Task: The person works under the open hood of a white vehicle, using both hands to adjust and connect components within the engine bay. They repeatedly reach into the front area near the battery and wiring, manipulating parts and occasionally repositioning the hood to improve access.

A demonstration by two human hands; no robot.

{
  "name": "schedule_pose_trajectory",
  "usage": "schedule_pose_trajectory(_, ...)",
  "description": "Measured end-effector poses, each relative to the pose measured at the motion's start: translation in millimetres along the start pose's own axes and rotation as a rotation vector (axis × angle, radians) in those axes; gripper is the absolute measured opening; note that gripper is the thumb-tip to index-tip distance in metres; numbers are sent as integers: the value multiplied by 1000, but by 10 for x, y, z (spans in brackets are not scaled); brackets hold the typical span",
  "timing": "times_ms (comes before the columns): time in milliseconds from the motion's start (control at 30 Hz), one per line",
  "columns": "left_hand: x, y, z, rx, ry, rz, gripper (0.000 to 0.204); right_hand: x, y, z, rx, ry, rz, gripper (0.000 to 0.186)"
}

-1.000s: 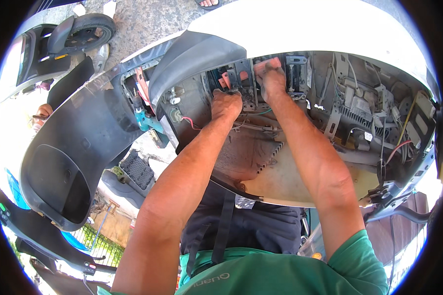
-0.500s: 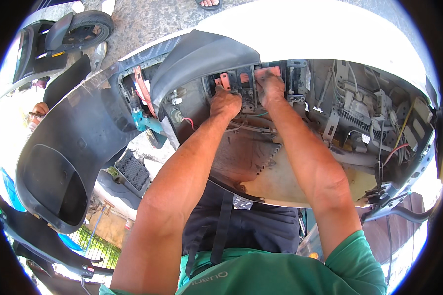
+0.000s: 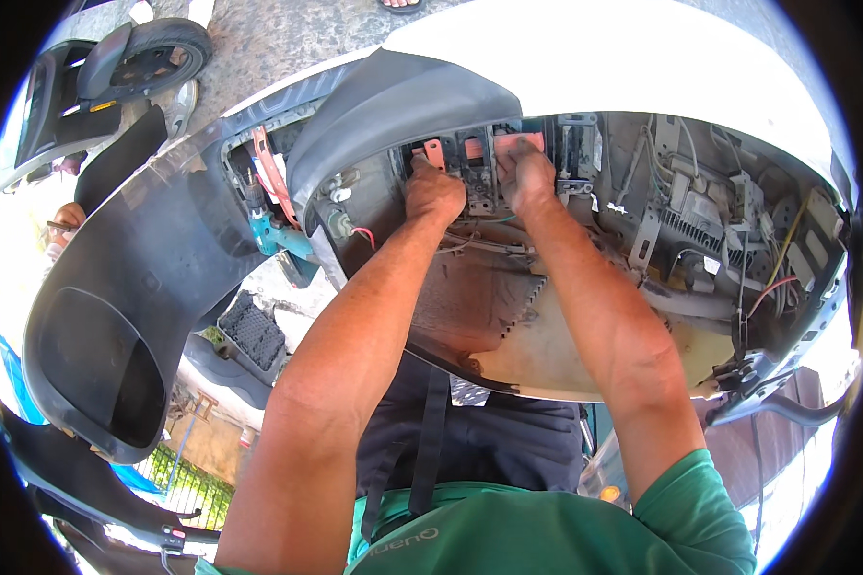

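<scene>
Both arms reach into the open body of a white and dark grey vehicle shell point(image 3: 422, 86). My left hand point(image 3: 435, 195) is closed around the lower part of a red metal piece point(image 3: 435, 153) with a hole near its top. A red flat bar point(image 3: 535, 141) is gripped in my right hand point(image 3: 527, 179), whose fingers press on its face. Part of that bar shows left of a black upright of the frame point(image 3: 490, 168). Whether the two red parts are one piece I cannot tell. Wiring and a dusty floor panel point(image 3: 489, 287) lie below.
A teal cordless drill point(image 3: 276, 235) rests in the left opening beside another red strip point(image 3: 271, 172). Cables and a finned box point(image 3: 686, 220) fill the right side. A dark curved panel point(image 3: 153, 268) juts out left. Another person's hand point(image 3: 67, 218) is at far left, near a wheel point(image 3: 158, 62).
My left hand has shifted slightly left, and more of the red bar shows beside the black upright. My right hand stays on the bar, nearly in place.
</scene>
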State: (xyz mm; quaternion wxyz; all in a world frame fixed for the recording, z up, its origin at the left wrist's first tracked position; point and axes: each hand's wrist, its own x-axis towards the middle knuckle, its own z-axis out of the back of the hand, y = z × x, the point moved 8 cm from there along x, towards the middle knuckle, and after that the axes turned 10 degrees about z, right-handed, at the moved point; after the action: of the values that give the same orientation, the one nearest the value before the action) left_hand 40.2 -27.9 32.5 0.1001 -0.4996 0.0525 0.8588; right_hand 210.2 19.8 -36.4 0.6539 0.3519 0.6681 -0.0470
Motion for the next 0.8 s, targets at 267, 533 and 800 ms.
schedule_pose_trajectory(267, 237, 183, -99, -123, 15, -8, 61, -203, -61, 34, 70, -130, -63, 21)
schedule_pose_trajectory(533, -290, -125, 120, -103, -57, 77, 66, 238, -240, 21, 65, 92, -110, 16)
schedule_pose_trajectory(800, -112, -43, 33, -74, -55, -86, 51, 64, 111, -116, -36, 12, -42, 24)
